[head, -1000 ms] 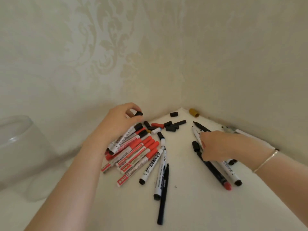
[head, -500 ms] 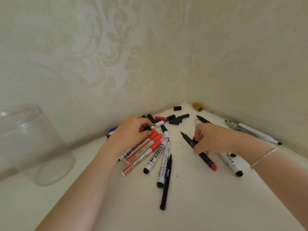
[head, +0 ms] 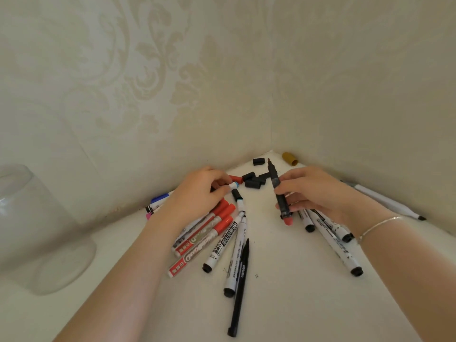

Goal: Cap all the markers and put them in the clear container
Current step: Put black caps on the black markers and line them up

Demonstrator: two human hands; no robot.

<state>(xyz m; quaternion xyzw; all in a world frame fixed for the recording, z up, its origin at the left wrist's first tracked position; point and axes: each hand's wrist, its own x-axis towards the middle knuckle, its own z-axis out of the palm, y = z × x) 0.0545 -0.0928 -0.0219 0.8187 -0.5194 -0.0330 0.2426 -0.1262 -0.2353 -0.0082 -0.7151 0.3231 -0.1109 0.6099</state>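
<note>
My right hand (head: 318, 191) grips a black marker with a red end (head: 280, 196), held nearly upright, its uncapped tip pointing at the wall corner. My left hand (head: 197, 193) reaches over the pile of red-capped markers (head: 212, 228), its curled fingertips closing on a loose red cap (head: 236, 179); a small white-and-blue cap (head: 233, 185) lies just under them. Loose black caps (head: 254, 181) cluster in the corner between my hands. Black-and-white markers (head: 234, 253) and a thin black pen (head: 240, 290) lie in front. The clear container (head: 37, 233) stands far left.
More white markers (head: 333, 240) lie under my right wrist, and a long white one (head: 392, 203) rests by the right wall. A yellow-brown cap (head: 290, 158) and a black cap (head: 258, 161) sit in the corner. Blue and pink markers (head: 158, 202) peek out behind my left wrist.
My right hand has lifted the black marker off the table and turned it upright. My left hand has moved from the red marker pile up to the loose caps.
</note>
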